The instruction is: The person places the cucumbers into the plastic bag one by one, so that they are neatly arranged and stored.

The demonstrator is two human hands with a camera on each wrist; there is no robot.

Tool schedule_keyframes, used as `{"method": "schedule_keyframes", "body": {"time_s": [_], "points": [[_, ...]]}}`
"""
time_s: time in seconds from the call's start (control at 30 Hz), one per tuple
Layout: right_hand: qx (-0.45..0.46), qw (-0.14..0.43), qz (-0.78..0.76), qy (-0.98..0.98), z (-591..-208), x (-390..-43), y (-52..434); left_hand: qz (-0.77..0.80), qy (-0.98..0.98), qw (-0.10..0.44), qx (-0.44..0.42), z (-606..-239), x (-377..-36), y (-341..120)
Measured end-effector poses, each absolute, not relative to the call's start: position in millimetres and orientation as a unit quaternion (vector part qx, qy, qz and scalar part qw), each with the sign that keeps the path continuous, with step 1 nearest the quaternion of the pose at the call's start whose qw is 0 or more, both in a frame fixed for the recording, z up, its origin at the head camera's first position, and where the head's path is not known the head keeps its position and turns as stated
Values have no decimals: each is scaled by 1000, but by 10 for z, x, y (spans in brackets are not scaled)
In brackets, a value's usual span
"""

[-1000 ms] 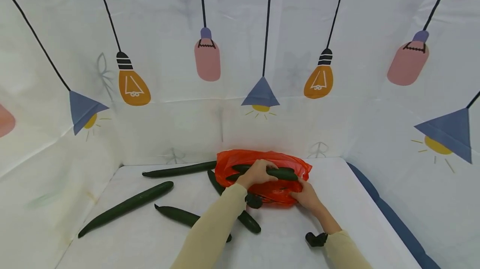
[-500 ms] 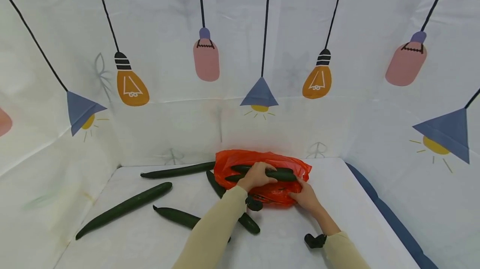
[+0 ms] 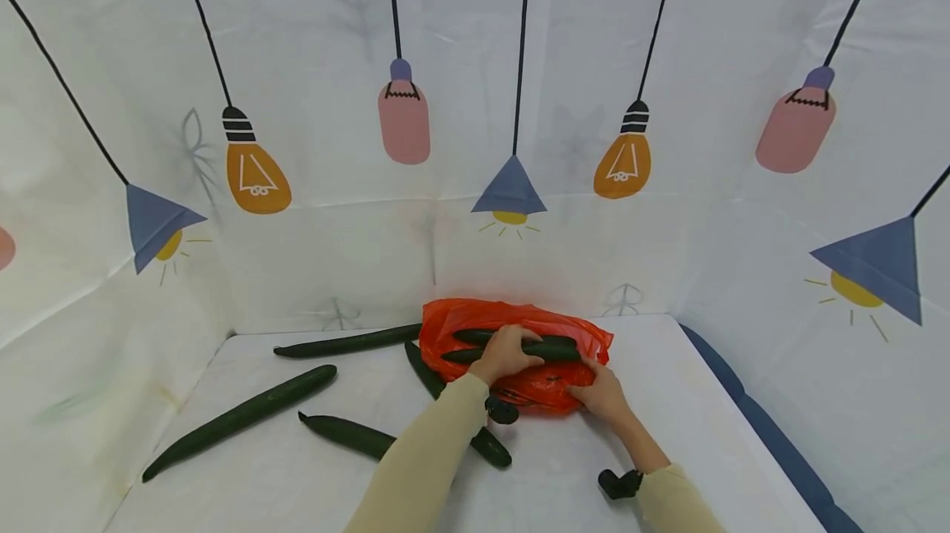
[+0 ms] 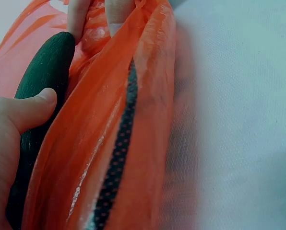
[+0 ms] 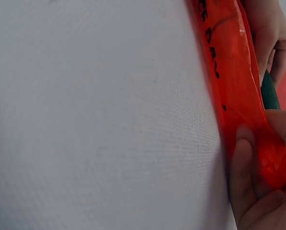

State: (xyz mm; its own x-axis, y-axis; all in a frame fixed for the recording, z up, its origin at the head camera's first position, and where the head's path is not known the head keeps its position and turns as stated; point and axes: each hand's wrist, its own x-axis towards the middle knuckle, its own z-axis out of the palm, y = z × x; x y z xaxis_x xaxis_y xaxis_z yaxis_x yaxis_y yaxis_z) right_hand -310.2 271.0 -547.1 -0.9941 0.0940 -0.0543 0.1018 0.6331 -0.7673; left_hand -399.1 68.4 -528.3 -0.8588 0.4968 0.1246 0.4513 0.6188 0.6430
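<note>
An orange plastic bag lies on the white table near the back wall. My left hand grips a dark green cucumber lying across the bag's mouth, with another cucumber just behind it. In the left wrist view my thumb presses on that cucumber beside the bag film. My right hand pinches the bag's near edge; the right wrist view shows its fingers holding the orange plastic.
Several more cucumbers lie loose on the white table: one long cucumber at the left, one along the back wall, one near my left sleeve, one by the bag. Printed cloth walls close in the back and sides.
Both hands and the bag have kept their hold. The held cucumber has slid a little further into the bag. The view has tilted slightly.
</note>
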Motion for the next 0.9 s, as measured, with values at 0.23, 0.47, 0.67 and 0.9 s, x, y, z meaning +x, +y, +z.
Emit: {"method": "schedule_keyframes", "body": {"time_s": [0.23, 0.47, 0.67, 0.9], "points": [[48, -2, -415, 909, -5487, -3076, 2730, 323, 910, 25, 260, -5334, -3982, 710], [54, -3, -425, 903, -5495, -3067, 2711, 278, 922, 13, 268, -5335, -3956, 704], [56, -4, -425, 904, -5524, -3082, 2721, 263, 927, 12, 267, -5322, -3950, 699], [49, -1, -419, 907, -5547, -3098, 2744, 255, 927, 14, 275, -5333, -3984, 698]]}}
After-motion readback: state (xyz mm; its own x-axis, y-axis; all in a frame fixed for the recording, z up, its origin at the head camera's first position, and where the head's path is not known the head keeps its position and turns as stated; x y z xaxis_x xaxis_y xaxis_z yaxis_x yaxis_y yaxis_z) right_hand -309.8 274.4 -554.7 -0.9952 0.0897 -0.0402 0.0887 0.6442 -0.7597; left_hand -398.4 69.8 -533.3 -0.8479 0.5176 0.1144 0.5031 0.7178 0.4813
